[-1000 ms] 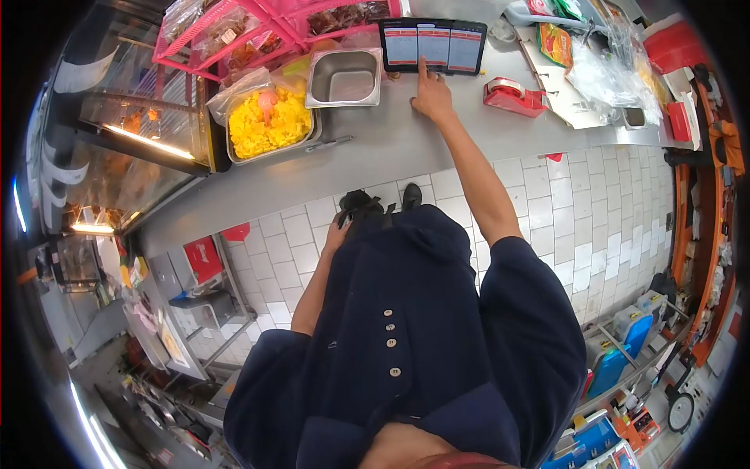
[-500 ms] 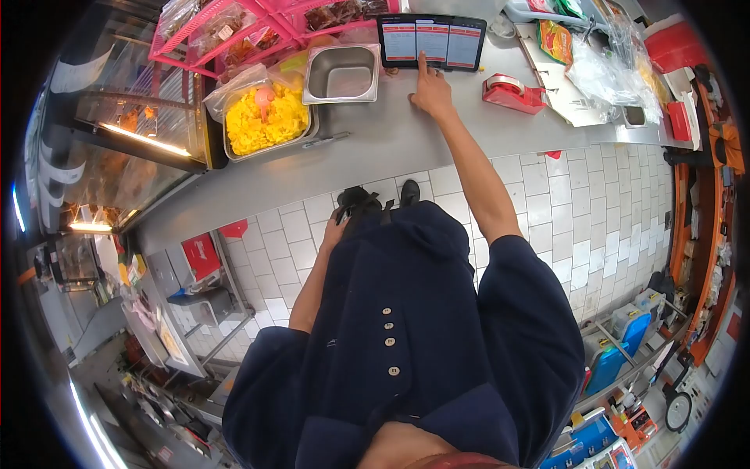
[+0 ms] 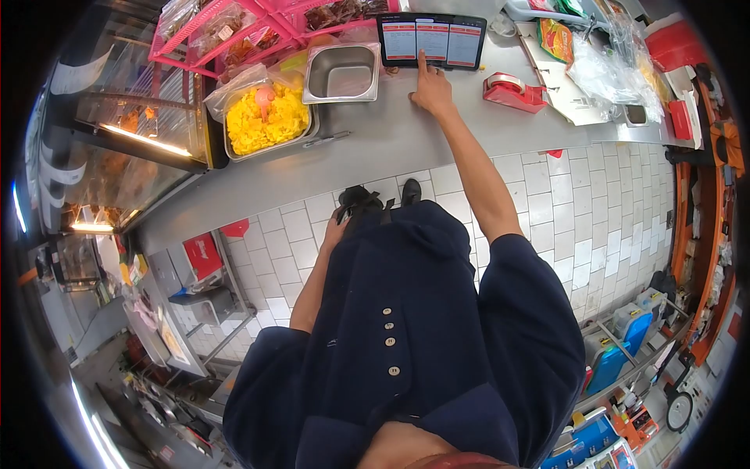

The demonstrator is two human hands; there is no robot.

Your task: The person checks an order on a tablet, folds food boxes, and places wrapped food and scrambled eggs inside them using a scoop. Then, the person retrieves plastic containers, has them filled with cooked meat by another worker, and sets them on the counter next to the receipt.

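Observation:
My right hand [image 3: 432,90] reaches over the steel counter to a black tablet [image 3: 431,43]. Its index finger is stretched out onto the lower middle of the screen, which shows several panels with red bars. The thumb stands apart, and nothing is held in this hand. My left hand [image 3: 333,232] hangs low beside my dark apron, close to something black at its fingers. Whether it grips that black thing I cannot make out. To the right of the tablet sits a red tape dispenser [image 3: 514,93]. An empty steel pan [image 3: 341,74] stands to the left.
A pan of yellow chunks [image 3: 267,121] with a pink handle in it stands at the left, near a pen [image 3: 327,139]. Pink baskets [image 3: 226,35] hold packed food behind. A lit display case [image 3: 144,137] borders the left, and plastic bags [image 3: 605,78] lie at the right.

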